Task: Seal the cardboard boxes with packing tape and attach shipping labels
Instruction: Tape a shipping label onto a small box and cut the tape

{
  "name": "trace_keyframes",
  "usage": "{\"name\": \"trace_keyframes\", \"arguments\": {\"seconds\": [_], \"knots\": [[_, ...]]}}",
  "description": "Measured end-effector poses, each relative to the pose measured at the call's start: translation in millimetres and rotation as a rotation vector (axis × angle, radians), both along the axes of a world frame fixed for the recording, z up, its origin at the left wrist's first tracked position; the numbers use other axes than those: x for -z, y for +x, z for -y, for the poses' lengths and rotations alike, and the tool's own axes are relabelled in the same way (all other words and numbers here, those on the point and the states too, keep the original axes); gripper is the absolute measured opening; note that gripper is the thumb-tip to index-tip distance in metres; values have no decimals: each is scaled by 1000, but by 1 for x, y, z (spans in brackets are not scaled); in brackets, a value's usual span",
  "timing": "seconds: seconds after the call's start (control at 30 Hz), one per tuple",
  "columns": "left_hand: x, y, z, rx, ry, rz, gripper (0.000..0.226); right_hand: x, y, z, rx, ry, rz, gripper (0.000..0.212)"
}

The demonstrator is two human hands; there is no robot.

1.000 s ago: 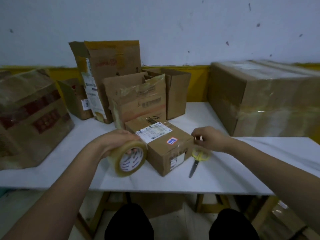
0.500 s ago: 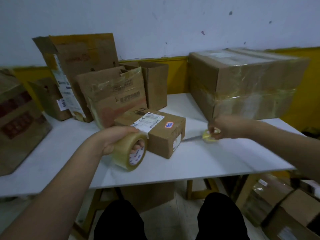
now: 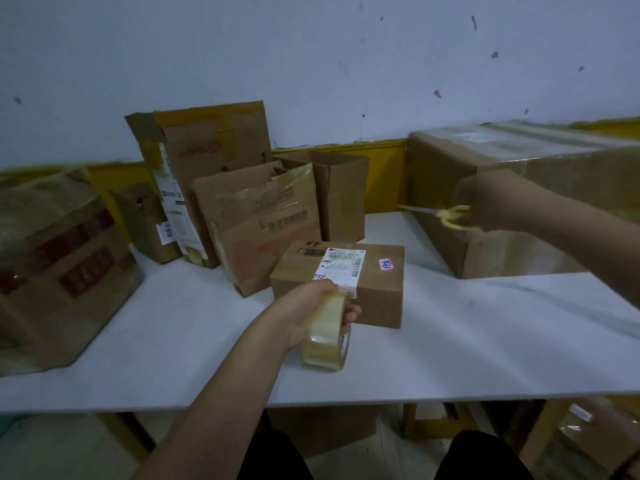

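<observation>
A small closed cardboard box [image 3: 377, 285] lies in the middle of the white table [image 3: 485, 341]. It carries a white shipping label [image 3: 341, 266] and a small red sticker [image 3: 386, 264] on top. My left hand [image 3: 304, 313] grips a roll of clear packing tape [image 3: 327, 332] just in front of the box's near left corner. My right hand [image 3: 485, 202] holds yellow-handled scissors [image 3: 446, 214] in the air, blades pointing left, in front of the large taped box [image 3: 519, 188] at the right.
Several opened and flattened boxes [image 3: 259, 216] stand at the back of the table against the wall. A big box with red print [image 3: 59, 265] sits at the left edge. More packages [image 3: 585, 441] lie on the floor at the right, below the table.
My right hand picked the scissors up off the table beside the small box and lifted them up and to the right. The left hand kept the tape roll by the box.
</observation>
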State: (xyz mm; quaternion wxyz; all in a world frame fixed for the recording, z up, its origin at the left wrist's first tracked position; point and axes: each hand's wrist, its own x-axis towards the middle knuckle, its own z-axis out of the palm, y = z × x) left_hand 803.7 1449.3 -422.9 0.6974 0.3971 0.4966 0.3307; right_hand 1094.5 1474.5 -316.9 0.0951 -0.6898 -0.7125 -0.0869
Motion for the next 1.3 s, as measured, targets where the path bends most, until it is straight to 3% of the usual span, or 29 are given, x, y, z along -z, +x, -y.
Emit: {"name": "trace_keyframes", "arguments": {"seconds": [0.17,0.27,0.5,0.73,0.87,0.93,1.03,1.17,1.3], "knots": [[-2,27,-2,2,11,-20,33,64,-107,-41,-222,-43,-599,36],[-3,43,-3,-7,-9,-23,28,100,-129,-65,-220,-33,-797,31],[-6,28,-8,98,-82,-142,23,116,-128,-89,-199,30,-619,32],[-6,19,11,104,-84,-82,28,117,-126,-93,-206,31,-629,29],[-9,20,13,119,-55,-155,33,115,-125,-91,-203,8,-627,33],[-12,25,16,110,-37,-191,35,104,-123,-74,-231,-97,-830,41],[-14,28,22,80,-5,-177,27,71,-102,-43,-309,-471,-1173,64],[-14,25,23,76,14,-138,22,34,-37,2,-413,-868,-1021,96],[-10,23,24,78,16,-118,23,23,-9,38,-355,-1163,-747,105]]}}
